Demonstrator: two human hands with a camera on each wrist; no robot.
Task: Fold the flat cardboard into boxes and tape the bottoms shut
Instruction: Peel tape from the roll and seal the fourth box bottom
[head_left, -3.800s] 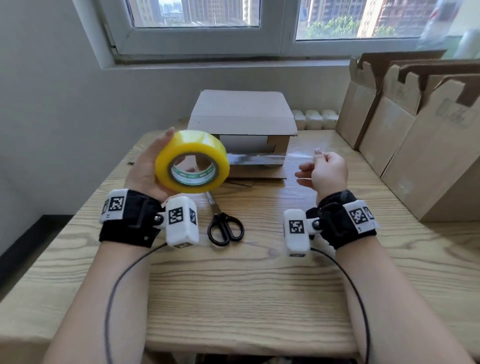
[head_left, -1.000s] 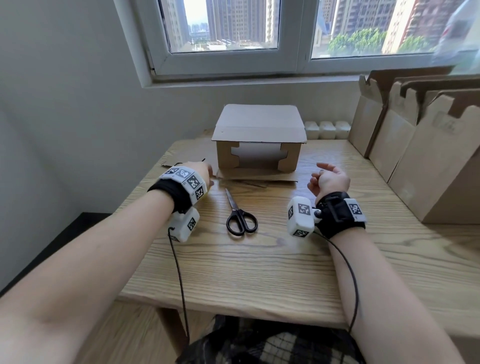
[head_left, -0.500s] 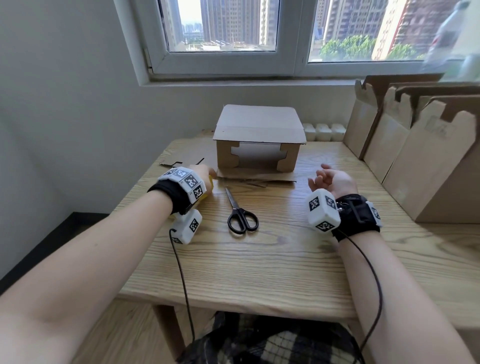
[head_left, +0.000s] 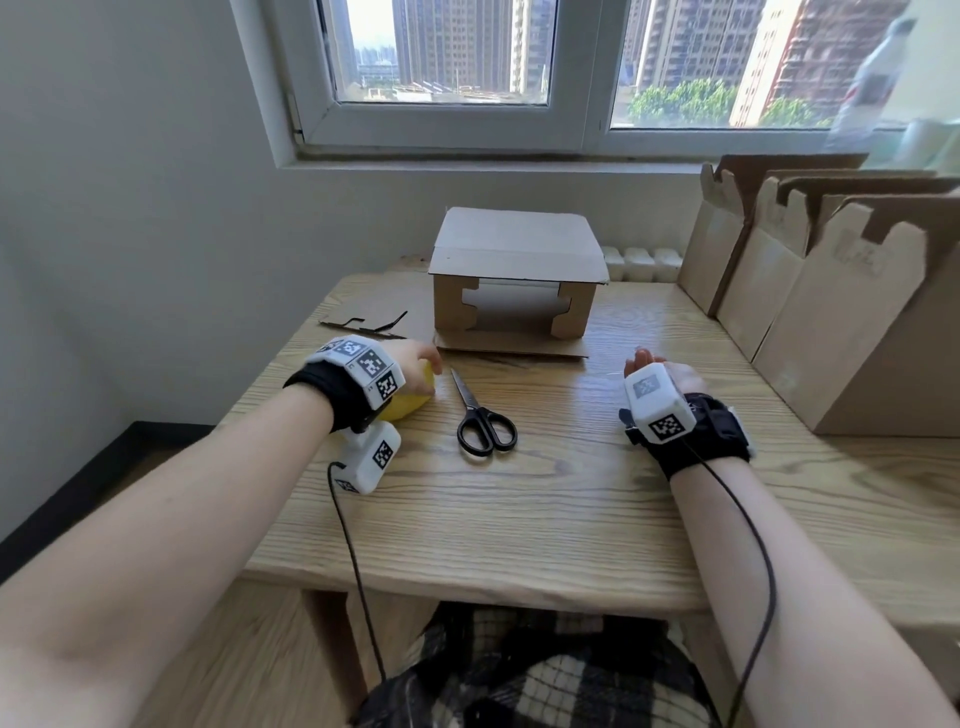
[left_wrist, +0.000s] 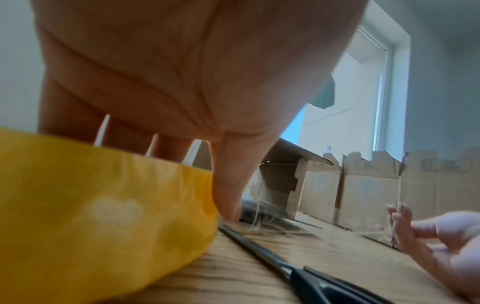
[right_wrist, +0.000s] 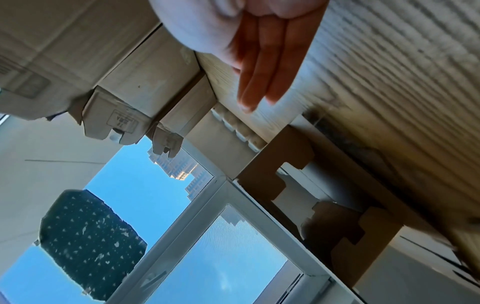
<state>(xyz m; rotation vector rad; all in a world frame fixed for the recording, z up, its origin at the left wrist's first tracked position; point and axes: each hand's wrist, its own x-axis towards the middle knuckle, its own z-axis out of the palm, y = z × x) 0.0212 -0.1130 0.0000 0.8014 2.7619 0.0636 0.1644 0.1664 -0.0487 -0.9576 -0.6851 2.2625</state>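
Your left hand (head_left: 413, 364) grips the yellow tape roll (head_left: 410, 400) on the counter (head_left: 545, 493) — scissors (head_left: 483, 421) just beside it. Your right hand (head_left: 670, 376) hovers, fingers loose, holding nothing. The folded box (head_left: 514, 280) sits farther back.

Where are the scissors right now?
In the head view the scissors lie on the table between the hands, just right of the yellow tape roll under the left hand.

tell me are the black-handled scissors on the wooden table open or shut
Shut. The black-handled scissors lie flat on the wooden table, blades together in one line, handle loops side by side.
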